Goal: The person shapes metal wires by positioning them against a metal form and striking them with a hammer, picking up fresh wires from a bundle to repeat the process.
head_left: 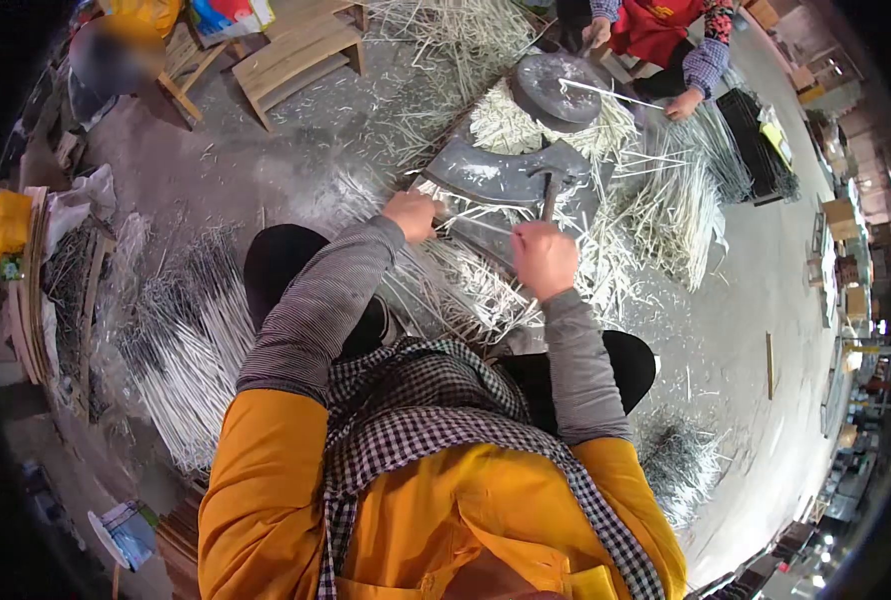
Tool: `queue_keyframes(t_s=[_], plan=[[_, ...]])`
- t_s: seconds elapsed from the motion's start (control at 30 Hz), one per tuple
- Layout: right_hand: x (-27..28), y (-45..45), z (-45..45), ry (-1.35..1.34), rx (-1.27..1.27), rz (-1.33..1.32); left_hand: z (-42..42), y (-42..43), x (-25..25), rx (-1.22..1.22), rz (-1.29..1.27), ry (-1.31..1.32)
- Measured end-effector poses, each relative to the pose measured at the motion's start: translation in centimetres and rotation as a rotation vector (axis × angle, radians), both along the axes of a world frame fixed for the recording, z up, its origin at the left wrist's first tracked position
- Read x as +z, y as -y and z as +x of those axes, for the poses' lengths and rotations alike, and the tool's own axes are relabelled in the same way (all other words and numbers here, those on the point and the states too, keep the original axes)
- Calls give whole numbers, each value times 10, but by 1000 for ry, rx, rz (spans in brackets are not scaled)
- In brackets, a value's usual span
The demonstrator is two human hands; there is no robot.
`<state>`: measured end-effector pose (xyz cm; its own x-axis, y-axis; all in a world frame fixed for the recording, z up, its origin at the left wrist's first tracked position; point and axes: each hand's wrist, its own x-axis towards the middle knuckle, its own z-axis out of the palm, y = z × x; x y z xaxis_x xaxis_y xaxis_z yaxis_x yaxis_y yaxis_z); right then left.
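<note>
My right hand (546, 260) is wrapped round the handle of a hammer (554, 172), whose head lies over a dark curved metal plate (481, 172). Closed fingers show on my left hand (413, 216), at the plate's lower left edge, by thin pale strips; what it grips is too small to make out. Behind the plate sits a round dark block (558, 90) among white strips (606, 130). More pale strips (466, 285) lie in a heap just below my hands.
Across from me a co-worker's hand (684, 103) holds a white strip. Bundles of rods (191, 360) lie at the left, a wire pile (681, 465) at the lower right. Wooden benches (296, 55) stand at the upper left, a black crate (751, 140) at the right.
</note>
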<state>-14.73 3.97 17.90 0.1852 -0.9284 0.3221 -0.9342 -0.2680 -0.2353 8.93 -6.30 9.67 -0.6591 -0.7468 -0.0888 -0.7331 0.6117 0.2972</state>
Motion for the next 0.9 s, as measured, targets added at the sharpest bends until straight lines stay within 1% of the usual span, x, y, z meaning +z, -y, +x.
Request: queue_keyframes(t_s=[0.07,0.1,0.2,0.23,0.33,0.37,0.43,0.47,0.5,0.53,0.57,0.6,0.67,0.73,0.77,0.83,0.9], plan=[[23,-2,-13,121,4,-32,-2,1,1,61,9,-110],[30,-1,-21,116,-2,-35,-6,1,8,56,7,-115],[50,10,-43,22,79,-335,-17,8,32,155,106,-400],[51,11,-46,17,76,-343,-21,10,36,149,100,-405],[42,7,-49,151,-85,-562,-29,3,41,205,-12,-700],[18,8,-53,150,-88,-565,-31,2,39,202,-14,-701],[-66,12,-68,393,-344,-104,-38,1,23,253,235,-849],[-108,9,-76,344,-380,-21,-41,-1,14,278,362,-918],[-140,4,-81,295,-414,60,-45,-5,4,272,359,-916],[-152,0,-80,297,-414,54,-49,-12,-6,279,425,-954],[-164,-2,-79,277,-445,170,-51,-19,-15,288,492,-994],[-168,-4,-77,255,-474,288,-52,-28,-20,287,487,-997],[-163,-3,-72,257,-519,322,-55,-42,-26,366,622,-898],[-158,-2,-69,266,-615,408,-58,-47,-50,391,612,-915],[-156,-3,-68,267,-617,405,-58,-49,-64,419,610,-926],[-154,-10,-67,310,-610,358,-54,-51,-67,441,614,-932],[-150,-23,-66,327,-616,332,-49,-53,-56,605,667,-945]])
